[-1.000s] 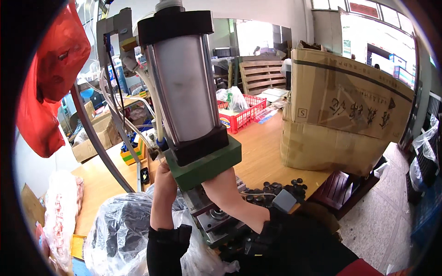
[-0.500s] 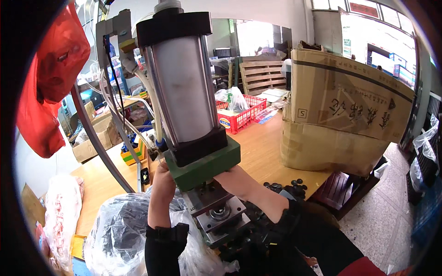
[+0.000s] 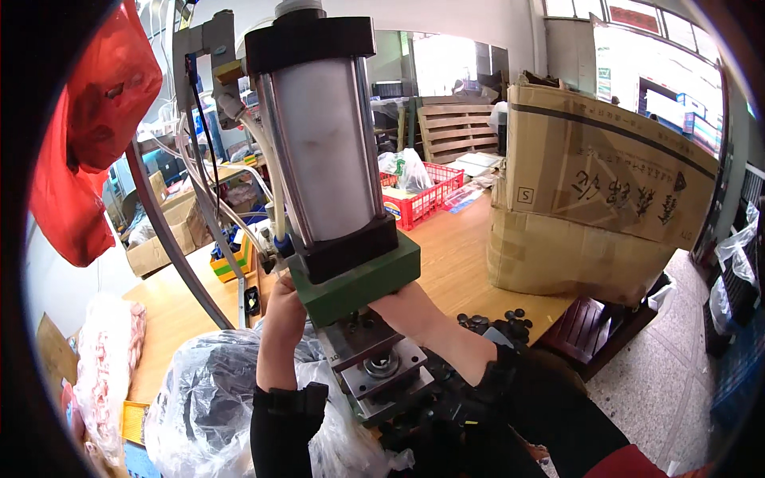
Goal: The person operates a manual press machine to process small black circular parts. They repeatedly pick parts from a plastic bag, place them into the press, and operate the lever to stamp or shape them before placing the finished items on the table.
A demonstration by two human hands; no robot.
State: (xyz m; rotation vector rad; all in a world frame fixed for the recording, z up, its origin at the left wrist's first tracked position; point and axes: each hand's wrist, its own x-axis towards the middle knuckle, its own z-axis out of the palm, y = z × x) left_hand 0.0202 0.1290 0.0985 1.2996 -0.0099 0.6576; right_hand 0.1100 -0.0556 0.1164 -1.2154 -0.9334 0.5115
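Press (image 3: 343, 211) stands at the table (image 3: 454, 267) beside a bag (image 3: 209, 390), left hand (image 3: 285, 301) and right hand (image 3: 401, 305) behind its green block (image 3: 358, 283), fingers hidden, their grip impossible to tell, where an untimely downstroke could pinch any straying over the die (image 3: 382, 365).

From the head, a fisheye camera is looking forward and down over both forearms (image 3: 280, 350) at a nearby press (image 3: 328, 151)

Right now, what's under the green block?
Metal plates and a round ring. The green block hides fingertips of the left hand and right hand, and anything they hold.
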